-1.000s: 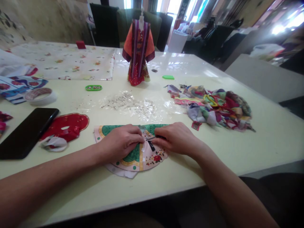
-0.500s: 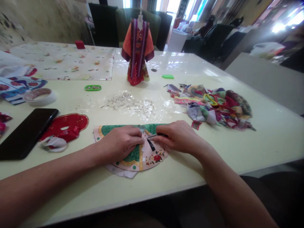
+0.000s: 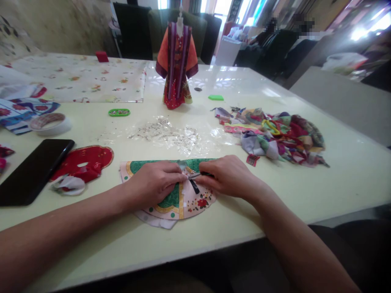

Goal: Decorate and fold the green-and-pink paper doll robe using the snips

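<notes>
A fan-shaped piece of fabric (image 3: 191, 199) lies flat on the table, green with a gold band, a pink border and small red flowers. My left hand (image 3: 154, 183) rests on its left half, with the fingers pinching a gathered fold near the middle. My right hand (image 3: 227, 177) comes in from the right and holds a slim metal tool with a dark grip (image 3: 197, 175), possibly tweezers. Its tip touches the fold between my hands. A narrow black strip (image 3: 194, 186) lies on the fabric just below the tip.
A black phone (image 3: 33, 171) and a red scalloped cloth piece (image 3: 82, 162) lie to the left. A heap of colourful fabric scraps (image 3: 275, 136) lies to the right. Ahead are a plastic sheet with beads (image 3: 165, 136) and a miniature robe on a stand (image 3: 177, 65).
The view has shifted very slightly. Both hands stay on the fabric fold, with the tool's tip still at the gathered middle.
</notes>
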Available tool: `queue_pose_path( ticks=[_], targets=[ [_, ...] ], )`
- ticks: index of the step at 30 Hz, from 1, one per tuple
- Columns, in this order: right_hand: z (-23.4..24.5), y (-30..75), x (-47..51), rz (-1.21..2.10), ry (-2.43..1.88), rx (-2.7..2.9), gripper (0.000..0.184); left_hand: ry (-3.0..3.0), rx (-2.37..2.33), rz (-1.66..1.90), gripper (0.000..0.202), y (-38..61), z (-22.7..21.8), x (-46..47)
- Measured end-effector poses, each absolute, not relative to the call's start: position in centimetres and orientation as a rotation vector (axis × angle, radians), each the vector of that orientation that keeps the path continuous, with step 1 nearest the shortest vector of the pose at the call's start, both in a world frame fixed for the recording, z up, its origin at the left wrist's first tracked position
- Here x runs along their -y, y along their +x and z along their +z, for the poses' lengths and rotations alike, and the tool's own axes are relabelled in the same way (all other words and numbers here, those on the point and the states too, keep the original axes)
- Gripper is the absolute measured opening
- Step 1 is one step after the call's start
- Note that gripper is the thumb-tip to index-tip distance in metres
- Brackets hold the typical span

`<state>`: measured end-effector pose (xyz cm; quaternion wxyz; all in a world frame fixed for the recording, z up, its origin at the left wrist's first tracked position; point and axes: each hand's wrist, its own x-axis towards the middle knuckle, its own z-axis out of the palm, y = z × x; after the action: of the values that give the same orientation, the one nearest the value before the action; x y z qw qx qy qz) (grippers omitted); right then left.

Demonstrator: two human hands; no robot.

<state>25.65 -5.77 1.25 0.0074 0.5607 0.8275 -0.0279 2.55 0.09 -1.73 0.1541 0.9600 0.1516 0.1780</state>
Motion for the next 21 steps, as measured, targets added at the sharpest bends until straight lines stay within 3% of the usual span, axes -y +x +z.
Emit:
queue_pose_path(
  ticks=[15,21],
  targets=[
    [1.7,26.1,5.8,-0.102,1.776,-2.575,0.035,3.15,-0.257,0.3,0.031,2.8,-1.5,-0.2],
    [2.1,26.9,5.9,-0.118,1.825,-2.595,0.035,3.174,-0.268,0.378,0.028,2.8,-1.4,-0.2]
  ],
)
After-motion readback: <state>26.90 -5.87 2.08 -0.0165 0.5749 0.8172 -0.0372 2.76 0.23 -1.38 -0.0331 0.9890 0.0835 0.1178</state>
